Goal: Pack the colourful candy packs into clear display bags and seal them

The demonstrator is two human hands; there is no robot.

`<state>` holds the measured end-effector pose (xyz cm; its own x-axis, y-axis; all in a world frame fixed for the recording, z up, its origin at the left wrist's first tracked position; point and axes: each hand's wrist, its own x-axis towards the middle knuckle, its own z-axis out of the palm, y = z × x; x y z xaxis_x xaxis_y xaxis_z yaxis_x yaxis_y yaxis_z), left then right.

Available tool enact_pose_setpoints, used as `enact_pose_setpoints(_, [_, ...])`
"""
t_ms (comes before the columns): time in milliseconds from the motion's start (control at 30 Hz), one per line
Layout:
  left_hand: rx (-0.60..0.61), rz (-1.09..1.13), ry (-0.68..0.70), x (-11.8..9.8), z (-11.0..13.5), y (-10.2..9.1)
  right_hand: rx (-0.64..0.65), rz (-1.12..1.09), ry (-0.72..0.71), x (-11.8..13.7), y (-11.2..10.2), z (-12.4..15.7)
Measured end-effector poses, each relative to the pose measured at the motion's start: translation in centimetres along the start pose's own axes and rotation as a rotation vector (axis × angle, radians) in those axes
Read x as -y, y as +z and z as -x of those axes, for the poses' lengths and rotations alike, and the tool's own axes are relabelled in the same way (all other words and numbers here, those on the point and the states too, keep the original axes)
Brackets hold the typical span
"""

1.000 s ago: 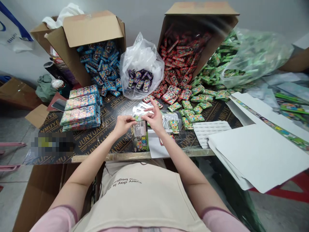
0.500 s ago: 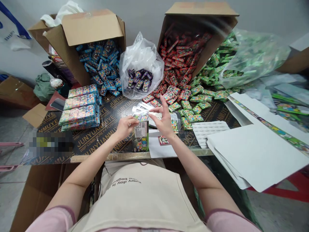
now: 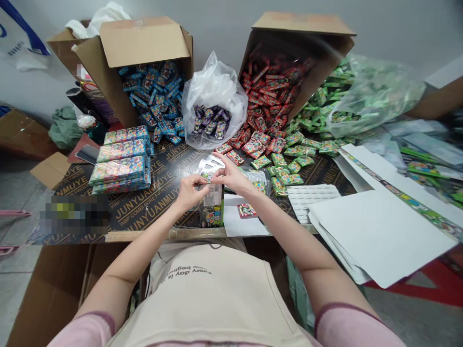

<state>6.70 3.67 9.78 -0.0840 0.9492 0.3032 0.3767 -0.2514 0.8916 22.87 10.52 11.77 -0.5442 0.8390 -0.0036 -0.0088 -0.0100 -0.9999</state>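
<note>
A dark printed packet [image 3: 211, 212] with a pale label and a green edge stands in front of me on the table. My left hand [image 3: 192, 193] pinches its top edge, thumb and fingers closed. From the right, my right hand [image 3: 233, 176] meets it there, fingertips closed at the same top edge; the exact grip is partly hidden by the fingers. Just behind the hands lie silvery-white printed wrappers [image 3: 210, 164]. A small red box [image 3: 246, 210] rests on a white sheet [image 3: 235, 225] to the right of the packet.
Open cartons hold blue boxes [image 3: 155, 96] and red boxes [image 3: 271, 89]. Between them sits a clear bag [image 3: 215, 84] of purple boxes. Green boxes [image 3: 289, 168] spill at right, near white sheets [image 3: 376, 231]. Stacked multicoloured packs [image 3: 119, 164] stand at left.
My right hand has come down and left from its raised, spread pose, and its fingers have closed at the packet's top beside my left hand. My left hand stays at the packet.
</note>
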Motion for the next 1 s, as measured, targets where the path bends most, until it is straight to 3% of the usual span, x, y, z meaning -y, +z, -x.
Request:
enact_pose_setpoints(133, [-0.049, -0.032, 0.005, 0.3, 0.0, 0.6, 0.046, 0.009, -0.020, -0.4, -0.1, -0.5])
enact_pose_setpoints(300, [-0.066, -0.068, -0.001, 0.2, 0.1, 1.0, -0.044, 0.047, -0.052, -1.4, 0.1, -0.7])
enact_pose_setpoints(433, [0.040, -0.122, -0.016, -1.0, -0.4, 0.6, -0.156, 0.009, -0.005, -2.3, 0.5, -0.7])
enact_pose_setpoints(500, [0.144, -0.152, -0.047, -1.1, -1.0, -0.4, -0.174, -0.030, 0.005, -2.6, 0.5, -0.8])
enact_pose_setpoints(567, [0.173, -0.151, -0.103, -0.4, -1.7, -2.3, -0.244, -0.031, -0.015, -2.9, 0.1, -0.7])
enact_pose_setpoints(600, [0.131, -0.126, -0.144, 0.2, -1.9, -3.4, -0.310, -0.016, -0.031, -3.1, -0.2, -0.5])
enact_pose_setpoints(667, [-0.068, 0.018, -0.244, 1.8, -2.1, -5.9, -0.463, 0.018, -0.038, -3.6, -0.6, 0.2])
enact_pose_setpoints(767, [-0.359, 0.336, -0.372, 4.0, -1.1, -8.1, -0.573, -0.055, 0.079, -4.8, -0.1, 1.8])
enact_pose_setpoints(867, [-0.418, 0.476, -0.391, 4.8, 1.4, -7.0, -0.521, -0.292, 0.149, -6.0, 1.7, 2.6])
enact_pose_setpoints(933, [-0.384, 0.559, -0.394, 4.7, 3.5, -5.1, -0.543, -0.375, 0.072, -6.1, 2.6, 2.4])
enact_pose_setpoints(1000, [-0.267, 0.614, -0.431, 4.5, 5.2, -3.4, -0.640, -0.341, -0.050, -5.7, 2.7, 1.8])
